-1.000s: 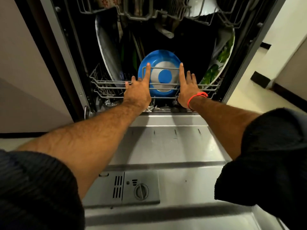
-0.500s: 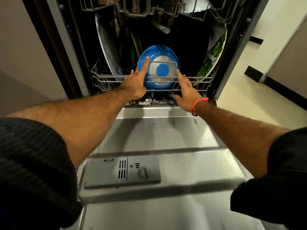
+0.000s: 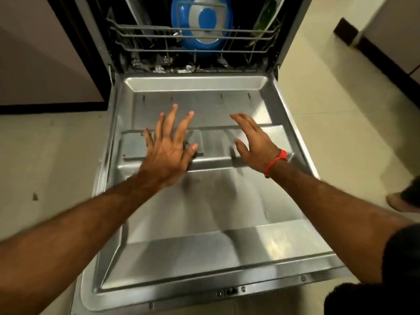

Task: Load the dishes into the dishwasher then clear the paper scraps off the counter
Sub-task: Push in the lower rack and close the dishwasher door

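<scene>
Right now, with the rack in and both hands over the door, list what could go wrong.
1. The door lies fully down; the person's foot stands close beside it, so a shin knock is possible.
2. Scraps sit under the rack by the hinge and could jam closing.
3. The left hand and right hand, both open, could be pinched if the door swings up fast.

Arms: showing bare from wrist to upper forearm.
Right wrist: wearing a thin red band with a small white piece.
Right sleeve: showing dark, pushed up.
</scene>
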{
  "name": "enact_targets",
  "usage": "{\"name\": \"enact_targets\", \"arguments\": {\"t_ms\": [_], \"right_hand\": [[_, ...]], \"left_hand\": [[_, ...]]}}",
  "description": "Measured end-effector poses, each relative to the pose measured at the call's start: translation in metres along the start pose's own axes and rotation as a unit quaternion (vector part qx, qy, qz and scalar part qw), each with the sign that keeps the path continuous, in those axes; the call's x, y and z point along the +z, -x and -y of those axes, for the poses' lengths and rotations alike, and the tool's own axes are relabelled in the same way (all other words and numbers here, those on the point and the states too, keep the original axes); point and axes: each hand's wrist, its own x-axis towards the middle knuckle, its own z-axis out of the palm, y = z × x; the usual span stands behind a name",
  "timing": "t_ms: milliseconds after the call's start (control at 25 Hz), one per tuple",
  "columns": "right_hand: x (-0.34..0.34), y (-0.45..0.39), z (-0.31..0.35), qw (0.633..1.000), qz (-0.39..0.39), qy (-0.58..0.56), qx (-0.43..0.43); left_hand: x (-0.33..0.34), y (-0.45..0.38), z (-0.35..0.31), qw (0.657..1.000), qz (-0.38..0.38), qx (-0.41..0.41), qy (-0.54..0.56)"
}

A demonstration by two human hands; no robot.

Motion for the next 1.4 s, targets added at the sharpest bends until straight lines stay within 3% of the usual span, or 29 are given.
{"name": "enact_targets", "arguments": {"t_ms": [80, 240, 400, 520, 680, 920, 1200, 1400], "right_hand": [[0.008, 0.025, 0.000, 1.000, -0.010, -0.011, -0.021], [0.005, 0.086, 0.019, 0.996, -0.050, -0.006, -0.076], [-0.018, 0.154, 0.058, 0.982, 0.040, 0.081, -0.167], [-0.023, 0.201, 0.075, 0.961, 0.137, 0.168, -0.169], [0.010, 0.241, 0.063, 0.934, 0.161, 0.263, -0.180], [0.039, 0.246, 0.059, 0.924, 0.140, 0.306, -0.182], [-0.005, 0.234, 0.080, 0.920, 0.097, 0.277, -0.258], [-0.083, 0.226, 0.113, 0.933, -0.071, 0.205, -0.286]], "left_hand": [[0.002, 0.039, -0.009, 1.000, 0.028, 0.005, -0.004], [-0.011, 0.111, -0.014, 0.990, 0.050, 0.100, -0.086], [-0.031, 0.174, -0.022, 0.983, 0.042, 0.117, -0.133], [-0.015, 0.228, -0.031, 0.973, 0.074, 0.108, -0.190], [0.020, 0.270, -0.026, 0.942, 0.080, 0.143, -0.294], [0.029, 0.269, -0.023, 0.937, 0.015, 0.159, -0.312], [-0.005, 0.263, -0.030, 0.936, -0.046, 0.202, -0.286], [-0.086, 0.248, -0.059, 0.909, -0.186, 0.235, -0.290]]}}
